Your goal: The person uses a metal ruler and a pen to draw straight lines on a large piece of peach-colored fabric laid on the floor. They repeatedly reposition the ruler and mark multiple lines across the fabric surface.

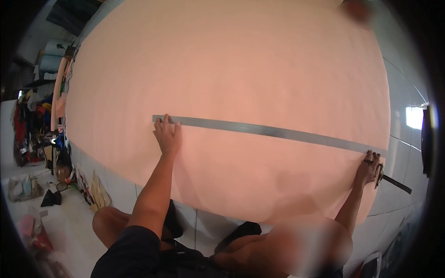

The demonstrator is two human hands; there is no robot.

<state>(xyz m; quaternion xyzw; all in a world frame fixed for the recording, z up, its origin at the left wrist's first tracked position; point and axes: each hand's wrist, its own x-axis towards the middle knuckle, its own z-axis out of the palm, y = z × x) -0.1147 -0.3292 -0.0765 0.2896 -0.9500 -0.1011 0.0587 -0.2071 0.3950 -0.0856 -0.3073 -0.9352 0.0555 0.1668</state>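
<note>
A long grey metal straightedge lies slantwise across a wide peach-coloured sheet on the floor. My left hand is open near the straightedge's left end, fingers spread and their tips pressing on the metal. At the far right end, my right hand has its fingers bent, with the tips on the straightedge close to the sheet's right edge. Something black and looped shows at those fingers, and a dark narrow bar sticks out beside the hand. I cannot make out what it is or how firmly it is held.
Pale floor tiles border the sheet on the right. My bent knees are close to its near edge. At the left are piled goods, a clear plastic bag and a tan flat piece. A blurred reddish shape is at the top right.
</note>
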